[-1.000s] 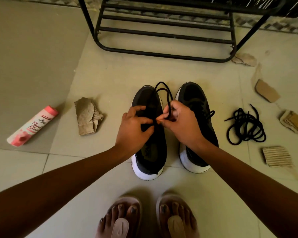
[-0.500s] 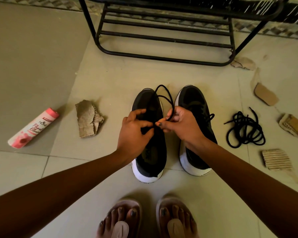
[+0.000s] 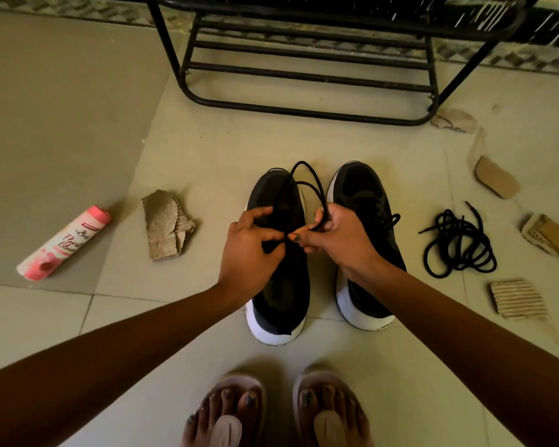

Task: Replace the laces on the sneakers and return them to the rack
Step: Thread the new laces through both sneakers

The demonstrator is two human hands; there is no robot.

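Beyond both hands, the tiled floor (image 3: 62, 91) is stretching away to a black metal rack (image 3: 304, 111), which is standing well clear of the fingers. Directly beneath the hands, two black sneakers with white soles are sitting side by side, toes pointing toward the rack: the left sneaker (image 3: 281, 295) is lying under both hands, and the right sneaker (image 3: 365, 191) is lying just beside the right wrist. The left hand (image 3: 249, 250) is pinching a black lace (image 3: 321, 188) between thumb and forefinger over the left sneaker. The right hand (image 3: 339, 237) is curling its fingers round the same lace, fingertips almost meeting those of the left hand. From the right hand the lace is looping forward over the toe of the left sneaker. Well to the left of the left hand, a pink bottle (image 3: 63, 243) is lying on its side, with a torn cardboard scrap (image 3: 167, 225) nearer that hand. To the right of the right hand, a tangled spare lace (image 3: 459, 243) is lying loose.
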